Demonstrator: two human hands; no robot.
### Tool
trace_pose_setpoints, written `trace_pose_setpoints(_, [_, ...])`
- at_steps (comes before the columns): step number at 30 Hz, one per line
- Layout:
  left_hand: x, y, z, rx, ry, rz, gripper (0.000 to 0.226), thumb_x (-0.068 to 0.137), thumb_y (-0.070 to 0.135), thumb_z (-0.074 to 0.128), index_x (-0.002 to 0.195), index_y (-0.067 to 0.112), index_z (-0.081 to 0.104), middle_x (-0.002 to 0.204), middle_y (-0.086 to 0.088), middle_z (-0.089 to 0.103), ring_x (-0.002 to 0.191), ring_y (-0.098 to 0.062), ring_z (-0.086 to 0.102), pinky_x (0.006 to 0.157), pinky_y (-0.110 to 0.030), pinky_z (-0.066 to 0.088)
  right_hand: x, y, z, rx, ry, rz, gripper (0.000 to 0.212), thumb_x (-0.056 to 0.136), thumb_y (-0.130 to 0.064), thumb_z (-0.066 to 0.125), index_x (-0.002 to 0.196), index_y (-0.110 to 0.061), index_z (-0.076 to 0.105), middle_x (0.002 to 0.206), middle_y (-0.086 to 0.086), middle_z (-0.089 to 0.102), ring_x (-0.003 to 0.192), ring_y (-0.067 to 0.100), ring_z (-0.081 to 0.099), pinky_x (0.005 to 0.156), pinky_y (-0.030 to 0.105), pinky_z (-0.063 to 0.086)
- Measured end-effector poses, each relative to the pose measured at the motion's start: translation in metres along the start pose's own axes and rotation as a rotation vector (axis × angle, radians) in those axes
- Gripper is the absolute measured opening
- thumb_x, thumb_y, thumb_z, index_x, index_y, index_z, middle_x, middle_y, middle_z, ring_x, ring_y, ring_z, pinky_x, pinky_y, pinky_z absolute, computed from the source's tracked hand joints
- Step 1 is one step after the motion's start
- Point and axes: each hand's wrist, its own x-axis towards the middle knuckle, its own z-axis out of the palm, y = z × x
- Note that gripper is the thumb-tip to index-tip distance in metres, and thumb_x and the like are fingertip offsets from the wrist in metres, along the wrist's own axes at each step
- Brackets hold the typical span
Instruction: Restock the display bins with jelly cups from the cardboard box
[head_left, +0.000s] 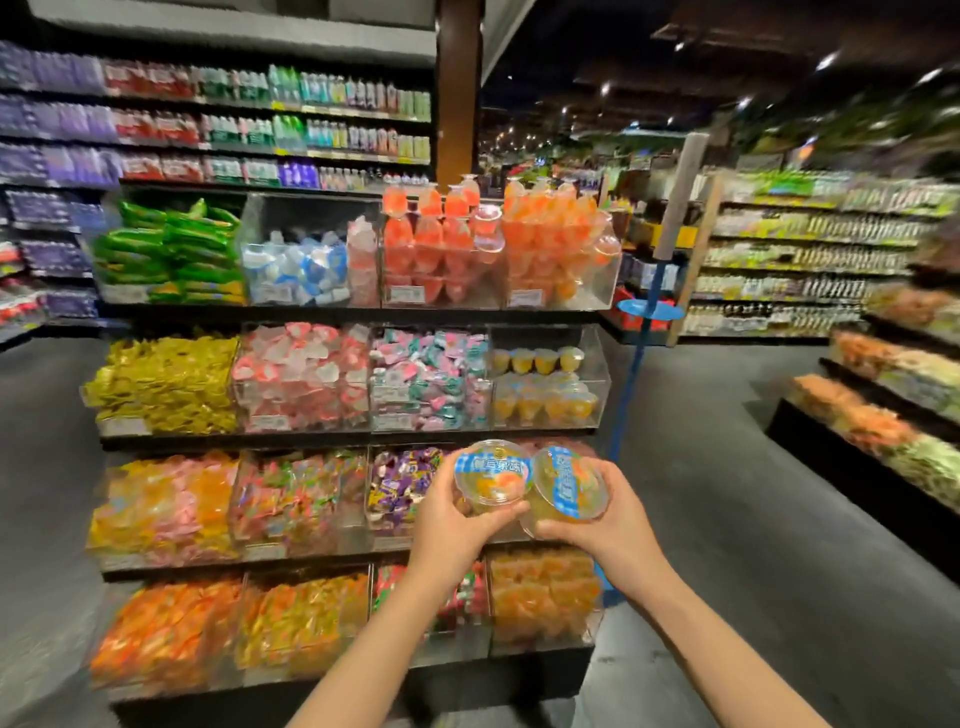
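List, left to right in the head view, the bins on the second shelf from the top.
Yellow-wrapped sweets bin → pink-and-white jelly bin → teal-and-pink jelly bin → yellow jelly cups bin.

Just one view here, a wide-angle head cam at standing height, looking forward and a bit down at the tiered candy display rack (343, 314), which sits close up and fills the middle. Both forearms come in from the bottom edge toward the rack. Left of the rack there's a drinks shelf wall (218, 114), right of it an aisle floor (727, 467) running back. Edges are bent and blurry.
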Motion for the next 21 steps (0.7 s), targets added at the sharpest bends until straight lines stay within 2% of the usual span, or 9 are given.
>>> trace_pose_setpoints(3, [0.037,-0.025,0.021,0.012,-0.03,-0.036,0.058,0.058,0.006,0.088,0.105,0.024,0.057,0.102,0.005,0.068,0.094,-0.007,0.066,0.077,-0.02,0.053,0.033,0.027,-0.01,0.037,0.011,0.043,0.066,0.054,0.012,0.085,0.105,-0.014,0.051,0.099,-0.002,0.064,0.078,-0.009,0.064,0.068,0.011,0.05])
trace_pose_setpoints(7, [0.098,-0.06,0.043,0.008,-0.032,-0.07,0.059,0.057,0.0,0.087,0.101,0.026,0.058,0.099,0.004,0.068,0.088,-0.001,0.066,0.076,-0.017,0.051,0.086,0.054,-0.024,0.061,-0.039,0.093,0.08,0.042,-0.005,0.089,0.112,-0.016,0.052,0.108,0.001,0.065,0.087,-0.003,0.066,0.071,0.014,0.051])
trace_pose_setpoints(9, [0.136,-0.08,0.053,0.001,-0.045,-0.092,0.058,0.059,-0.003,0.085,0.101,0.026,0.057,0.096,0.004,0.069,0.083,0.003,0.066,0.075,-0.015,0.051,0.12,0.068,-0.028,0.079,-0.05,0.101,0.078,0.044,-0.002,0.083,0.115,-0.014,0.053,0.111,0.002,0.065,0.09,-0.001,0.066,0.072,0.014,0.051])
trace_pose_setpoints(13, [0.204,-0.111,0.067,0.004,-0.093,-0.146,0.061,0.059,0.012,0.089,0.109,0.028,0.059,0.102,0.005,0.072,0.095,-0.006,0.068,0.084,-0.026,0.053,0.193,0.09,-0.031,0.043,-0.039,0.115,0.073,0.049,0.006,0.085,0.113,-0.013,0.056,0.106,-0.002,0.065,0.085,-0.006,0.066,0.069,0.01,0.05])
trace_pose_setpoints(16, [0.255,-0.128,0.07,0.029,-0.109,-0.175,0.064,0.054,0.017,0.091,0.108,0.027,0.06,0.102,0.004,0.072,0.096,-0.009,0.068,0.084,-0.026,0.054,0.245,0.105,-0.034,0.011,-0.028,0.152,0.07,0.057,0.014,0.083,0.116,-0.009,0.053,0.104,0.0,0.065,0.079,-0.008,0.065,0.065,0.009,0.049])
trace_pose_setpoints(18, [0.289,-0.143,0.07,0.046,-0.118,-0.205,0.069,0.048,0.023,0.095,0.106,0.027,0.059,0.1,0.0,0.073,0.096,-0.017,0.069,0.085,-0.035,0.055,0.277,0.116,-0.04,0.009,-0.008,0.167,0.066,0.06,0.015,0.08,0.116,-0.009,0.052,0.103,0.001,0.064,0.077,-0.008,0.065,0.064,0.009,0.049])
trace_pose_setpoints(21, [0.328,-0.167,0.074,0.095,-0.062,-0.252,0.067,0.054,0.015,0.092,0.111,0.022,0.057,0.101,0.001,0.07,0.094,-0.017,0.067,0.087,-0.039,0.055,0.319,0.137,-0.051,-0.006,0.043,0.22,0.064,0.061,0.015,0.079,0.114,-0.007,0.052,0.098,-0.002,0.066,0.075,-0.007,0.066,0.064,0.01,0.049])
